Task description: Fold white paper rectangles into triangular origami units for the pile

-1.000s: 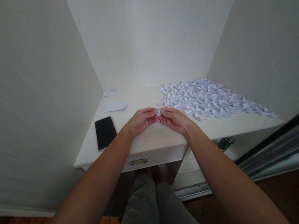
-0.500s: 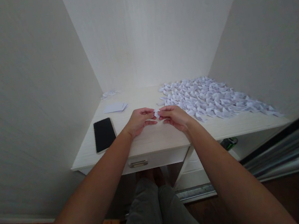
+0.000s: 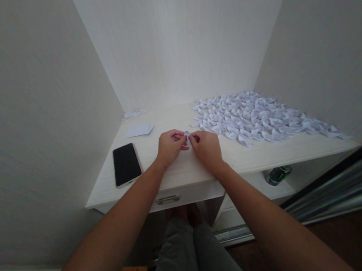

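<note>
A small piece of white paper [image 3: 187, 137] is pinched between my two hands, above the front middle of the white desk [image 3: 180, 170]. My left hand [image 3: 171, 146] grips it from the left with thumb and fingers. From the right, my right hand [image 3: 207, 147] holds it with bent fingers, its back turned up. The paper is mostly covered by fingertips, so its exact shape is hidden. Right of my hands spreads a wide pile of small folded white papers [image 3: 255, 117].
A dark-screened phone [image 3: 126, 164] lies at the desk's left. Behind it are a few flat white sheets [image 3: 138, 130] and thin paper strips [image 3: 133, 114] in the corner. A drawer handle [image 3: 167, 199] is below the front edge. On the lower shelf a can [image 3: 278, 175] lies sideways.
My right hand has turned over, its back now facing up, and its wrist has moved left. The fingers have curled closer around the paper. My left hand has rotated slightly.
</note>
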`<state>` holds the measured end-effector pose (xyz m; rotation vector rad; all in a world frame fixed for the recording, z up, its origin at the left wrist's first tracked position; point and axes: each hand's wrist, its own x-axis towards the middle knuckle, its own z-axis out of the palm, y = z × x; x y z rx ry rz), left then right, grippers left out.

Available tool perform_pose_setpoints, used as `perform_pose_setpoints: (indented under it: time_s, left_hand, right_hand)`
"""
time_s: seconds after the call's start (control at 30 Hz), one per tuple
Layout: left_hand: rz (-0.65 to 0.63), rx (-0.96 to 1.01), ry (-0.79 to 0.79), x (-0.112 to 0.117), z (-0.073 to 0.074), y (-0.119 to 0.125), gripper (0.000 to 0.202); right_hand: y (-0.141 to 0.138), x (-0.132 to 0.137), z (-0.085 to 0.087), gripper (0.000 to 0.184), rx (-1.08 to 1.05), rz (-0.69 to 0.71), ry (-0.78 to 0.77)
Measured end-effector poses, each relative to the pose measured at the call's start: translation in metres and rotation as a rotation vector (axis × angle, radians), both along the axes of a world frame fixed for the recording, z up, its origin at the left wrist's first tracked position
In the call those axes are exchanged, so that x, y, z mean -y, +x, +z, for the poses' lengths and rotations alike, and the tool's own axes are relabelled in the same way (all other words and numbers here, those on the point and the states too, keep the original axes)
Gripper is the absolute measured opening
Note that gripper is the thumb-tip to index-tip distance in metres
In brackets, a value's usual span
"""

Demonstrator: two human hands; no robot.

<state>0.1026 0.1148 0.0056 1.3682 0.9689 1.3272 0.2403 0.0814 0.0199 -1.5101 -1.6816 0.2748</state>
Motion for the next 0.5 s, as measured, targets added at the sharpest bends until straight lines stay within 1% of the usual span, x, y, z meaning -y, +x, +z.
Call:
perform_pose_setpoints:
  time_s: [0.03,0.1,0.2,0.33,0.43,0.5]
  left_hand:
    - [0.023,-0.011,0.009,0.0,0.0,0.0,0.021]
    - [0.077,-0.039,0.029,0.0,0.0,0.001,0.017]
    - [0.167,-0.09,0.056,-0.001,0.001,-0.001,0.019]
    - [0.234,-0.133,0.07,-0.004,0.002,-0.005,0.023]
    - [0.232,-0.127,0.055,-0.006,0.0,-0.006,0.027]
    - [0.214,-0.111,0.032,-0.007,-0.002,-0.005,0.024]
  right_hand:
    - [-0.005,0.004,0.002,0.025,0.146,-0.044,0.006]
    - [-0.014,0.011,0.003,0.031,0.323,-0.078,-0.006]
    - [-0.023,0.016,0.003,0.032,0.424,-0.049,-0.02]
    - [-0.025,0.017,-0.001,0.033,0.397,0.043,0.015]
    - [-0.023,0.014,-0.003,0.039,0.314,0.092,0.053]
    - [-0.022,0.011,-0.004,0.039,0.265,0.083,0.048]
